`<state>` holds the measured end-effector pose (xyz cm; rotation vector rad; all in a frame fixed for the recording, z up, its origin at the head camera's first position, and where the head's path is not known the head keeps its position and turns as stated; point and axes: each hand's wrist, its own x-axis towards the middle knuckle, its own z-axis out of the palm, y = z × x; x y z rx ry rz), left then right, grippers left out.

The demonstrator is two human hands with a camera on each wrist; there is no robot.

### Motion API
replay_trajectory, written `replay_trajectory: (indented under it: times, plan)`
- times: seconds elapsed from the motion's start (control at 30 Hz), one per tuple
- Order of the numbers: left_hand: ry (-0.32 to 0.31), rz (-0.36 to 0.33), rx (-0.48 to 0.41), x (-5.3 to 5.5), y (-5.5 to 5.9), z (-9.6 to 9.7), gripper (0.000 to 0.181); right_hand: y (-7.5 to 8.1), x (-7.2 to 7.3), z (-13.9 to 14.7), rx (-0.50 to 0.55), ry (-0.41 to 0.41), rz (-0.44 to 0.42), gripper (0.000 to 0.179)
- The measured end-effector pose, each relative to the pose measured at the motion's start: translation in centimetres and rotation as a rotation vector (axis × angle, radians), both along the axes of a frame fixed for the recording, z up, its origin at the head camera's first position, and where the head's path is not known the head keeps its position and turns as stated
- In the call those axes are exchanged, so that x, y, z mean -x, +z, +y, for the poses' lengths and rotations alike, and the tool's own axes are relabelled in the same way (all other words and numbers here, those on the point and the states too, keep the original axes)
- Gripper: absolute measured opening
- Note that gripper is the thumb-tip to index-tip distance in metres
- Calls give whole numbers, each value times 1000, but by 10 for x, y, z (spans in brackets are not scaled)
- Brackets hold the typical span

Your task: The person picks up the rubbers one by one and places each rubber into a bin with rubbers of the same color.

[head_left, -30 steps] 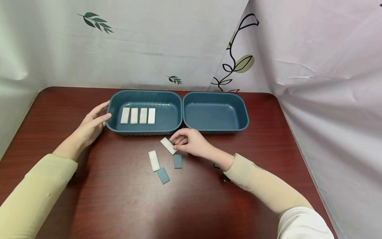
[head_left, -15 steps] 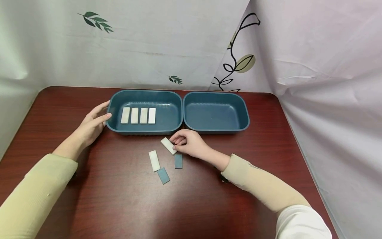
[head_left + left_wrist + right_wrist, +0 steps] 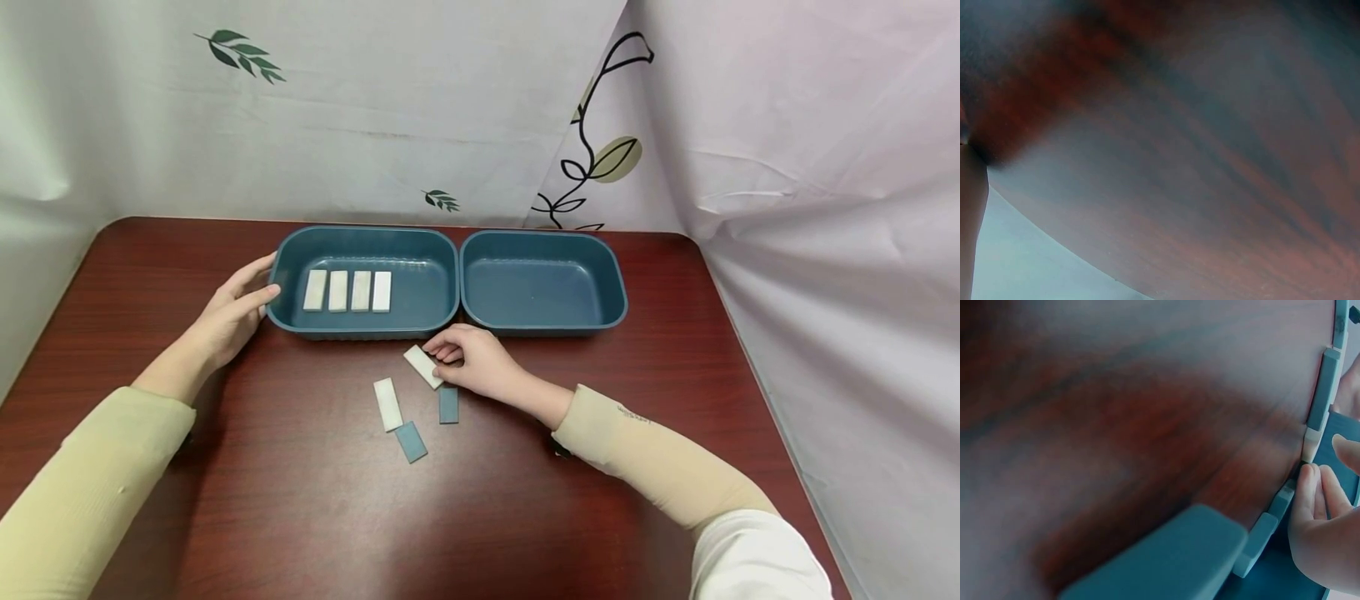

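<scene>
In the head view, two dark blue bins stand side by side. The left bin (image 3: 420,292) holds several white tiles in a row, with a white tile (image 3: 382,292) at the right end. My left hand (image 3: 228,321) rests against that bin's left end, its thumb at the rim. Below the bins, my right hand (image 3: 483,362) is bent over the right side of a slanted white tile (image 3: 420,365), thumb and forefinger apart at its edge. Loose fingers of the right hand (image 3: 1329,525) also show in the right wrist view. Contact with the tile is hard to judge.
The right bin (image 3: 536,292) has a bare floor. On the table (image 3: 315,517) lie another white tile (image 3: 387,404), a grey-blue tile (image 3: 411,442) and a second grey-blue tile (image 3: 448,406). A white curtain (image 3: 337,125) hangs behind. The left wrist view is mostly blurred tabletop.
My right wrist and forearm have shifted slightly left, covering a grey-blue piece that showed beneath the wrist earlier. The left hand and the tiles look unmoved.
</scene>
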<state>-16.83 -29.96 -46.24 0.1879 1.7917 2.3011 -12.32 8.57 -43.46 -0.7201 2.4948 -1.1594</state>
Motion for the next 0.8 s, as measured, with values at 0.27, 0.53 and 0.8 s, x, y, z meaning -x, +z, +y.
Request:
replay_trajectory:
  times: [0.27, 0.53, 0.8]
  plan:
    - [2, 1, -2, 1, -1, 0, 49, -2, 0, -2, -59, 16, 44, 35]
    - [0, 0, -6, 2, -2, 0, 48, -2, -3, -5, -148, 47, 78, 42]
    - [-4, -3, -8, 2, -2, -1, 49, -5, -3, -8, -140, 65, 102, 46]
